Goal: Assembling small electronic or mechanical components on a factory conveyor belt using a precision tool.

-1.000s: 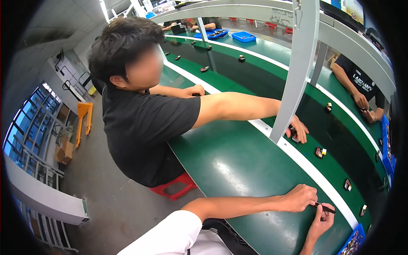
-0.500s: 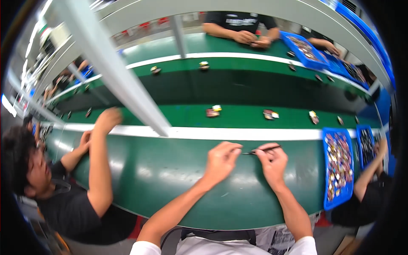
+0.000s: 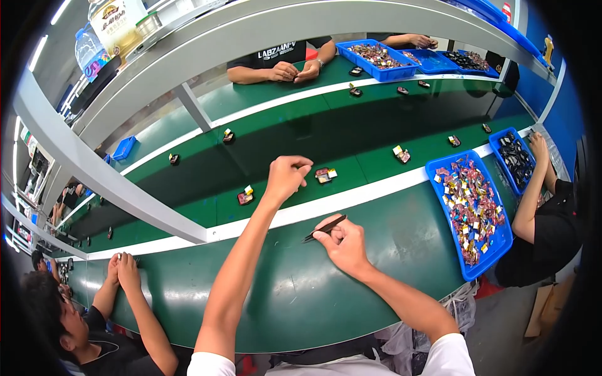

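My left hand (image 3: 288, 179) reaches over the rail above the green conveyor belt, fingers bent and apart, and I see nothing held in it. Just right of its fingers lies a small dark red and black part (image 3: 325, 175) with a yellow and white tab. A similar part (image 3: 245, 196) sits on the belt to the left of my wrist. Over the green worktop, my right hand (image 3: 347, 247) is closed around black tweezers (image 3: 330, 228), whose tips point left.
A blue tray (image 3: 471, 274) of small red, yellow and white parts stands at my right. Beyond it is a blue tray of black parts (image 3: 515, 161). A grey post (image 3: 125, 194) rises at left. Co-workers sit left, right and opposite.
My view has turned. My left hand has moved forward from the worktop to over the belt, its fingers parting. My right hand still grips the tweezers.
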### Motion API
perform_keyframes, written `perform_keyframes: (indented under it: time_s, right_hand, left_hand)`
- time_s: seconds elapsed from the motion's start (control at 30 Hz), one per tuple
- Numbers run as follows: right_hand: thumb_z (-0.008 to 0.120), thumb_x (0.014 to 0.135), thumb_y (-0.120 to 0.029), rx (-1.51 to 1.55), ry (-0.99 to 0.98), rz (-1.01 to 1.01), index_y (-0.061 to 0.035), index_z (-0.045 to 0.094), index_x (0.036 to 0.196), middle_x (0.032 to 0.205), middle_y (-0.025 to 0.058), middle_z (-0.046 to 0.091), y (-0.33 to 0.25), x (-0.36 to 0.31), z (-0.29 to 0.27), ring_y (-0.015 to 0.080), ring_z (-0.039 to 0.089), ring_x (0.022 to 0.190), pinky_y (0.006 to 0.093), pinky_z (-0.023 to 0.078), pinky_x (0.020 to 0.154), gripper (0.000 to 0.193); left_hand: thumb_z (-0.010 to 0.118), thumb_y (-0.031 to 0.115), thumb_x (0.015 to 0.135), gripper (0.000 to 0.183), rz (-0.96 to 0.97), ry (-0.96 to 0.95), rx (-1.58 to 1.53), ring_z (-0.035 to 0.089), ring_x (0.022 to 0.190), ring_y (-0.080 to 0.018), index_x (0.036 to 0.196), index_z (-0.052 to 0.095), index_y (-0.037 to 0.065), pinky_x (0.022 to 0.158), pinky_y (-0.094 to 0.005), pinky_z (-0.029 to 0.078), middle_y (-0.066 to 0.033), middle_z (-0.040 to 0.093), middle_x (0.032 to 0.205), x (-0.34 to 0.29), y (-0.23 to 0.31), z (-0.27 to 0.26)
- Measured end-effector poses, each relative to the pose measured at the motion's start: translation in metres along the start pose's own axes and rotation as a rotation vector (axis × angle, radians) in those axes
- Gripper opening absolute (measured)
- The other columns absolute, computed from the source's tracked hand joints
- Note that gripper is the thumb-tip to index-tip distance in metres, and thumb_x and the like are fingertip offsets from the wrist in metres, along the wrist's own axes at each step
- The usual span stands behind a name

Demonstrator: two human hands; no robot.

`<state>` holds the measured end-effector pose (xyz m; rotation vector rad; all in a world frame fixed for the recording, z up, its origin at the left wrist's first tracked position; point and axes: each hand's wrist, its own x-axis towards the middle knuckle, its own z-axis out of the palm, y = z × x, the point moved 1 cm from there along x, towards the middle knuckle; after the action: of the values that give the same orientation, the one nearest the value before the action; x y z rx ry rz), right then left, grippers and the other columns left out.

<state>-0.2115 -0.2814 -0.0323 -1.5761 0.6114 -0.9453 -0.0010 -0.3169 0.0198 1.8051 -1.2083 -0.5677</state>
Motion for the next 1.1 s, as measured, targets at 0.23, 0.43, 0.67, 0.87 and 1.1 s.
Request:
perform_keyframes:
  time_s: [0.23, 0.43, 0.67, 0.87, 1.1]
  right_hand:
    - [0.076, 0.083, -0.003, -0.035, 0.000, -0.039, -0.0028, 0.068, 0.093, 0.050, -0.0029, 0.040, 0.003, 0.001, 0.000, 0.0052, 0.032, 0.045, 0.0255, 0.029, 0.046, 0.013]
    - [0.077, 0.082, -0.003, -0.044, 0.008, -0.064, -0.0036, 0.068, 0.092, 0.049, -0.0021, 0.040, 0.008, 0.004, 0.002, 0.0063, 0.032, 0.044, 0.0264, 0.029, 0.046, 0.013]
    - [0.077, 0.083, -0.003, 0.006, -0.010, -0.024, -0.0015, 0.068, 0.092, 0.054, -0.0044, 0.049, -0.001, 0.002, 0.002, 0.0019, 0.034, 0.046, 0.0236, 0.028, 0.045, 0.012]
    - [0.075, 0.085, 0.002, 0.146, 0.012, 0.029, 0.0018, 0.067, 0.092, 0.067, -0.0056, 0.057, 0.007, 0.003, -0.001, -0.0026, 0.037, 0.052, 0.0183, 0.027, 0.046, 0.010]
    - [0.071, 0.089, 0.004, 0.303, -0.072, 0.116, 0.0030, 0.064, 0.099, 0.085, 0.0039, 0.068, -0.011, 0.000, -0.004, 0.0042, 0.062, 0.073, 0.0175, 0.045, 0.060, 0.012]
  left_hand:
    - [0.077, 0.008, 0.073, 0.023, 0.013, -0.283, 0.296, 0.064, 0.060, -0.0144, 0.094, 0.075, 0.000, 0.057, -0.0302, 0.053, -0.0095, 0.072, 0.077, 0.063, -0.018, 0.019]
    - [0.074, 0.009, 0.077, 0.014, -0.055, -0.387, 0.353, 0.062, 0.061, -0.0131, 0.088, 0.071, 0.001, 0.052, -0.0291, 0.049, -0.0065, 0.068, 0.073, 0.055, -0.011, 0.016]
    - [0.062, 0.004, 0.088, 0.005, -0.249, -0.330, -0.011, 0.059, 0.056, -0.0111, 0.087, 0.062, -0.002, 0.045, -0.0261, 0.043, -0.0079, 0.066, 0.075, -0.003, -0.009, -0.014]
    - [0.061, 0.004, 0.093, 0.017, -0.270, -0.005, -0.487, 0.060, 0.055, -0.0120, 0.104, 0.061, -0.009, 0.042, -0.0238, 0.044, -0.0103, 0.067, 0.080, -0.097, -0.023, -0.027]
    - [0.064, 0.004, 0.093, 0.026, -0.343, 0.253, -0.670, 0.064, 0.055, -0.0136, 0.112, 0.063, -0.014, 0.042, -0.0237, 0.046, -0.0119, 0.069, 0.082, -0.170, -0.028, -0.005]
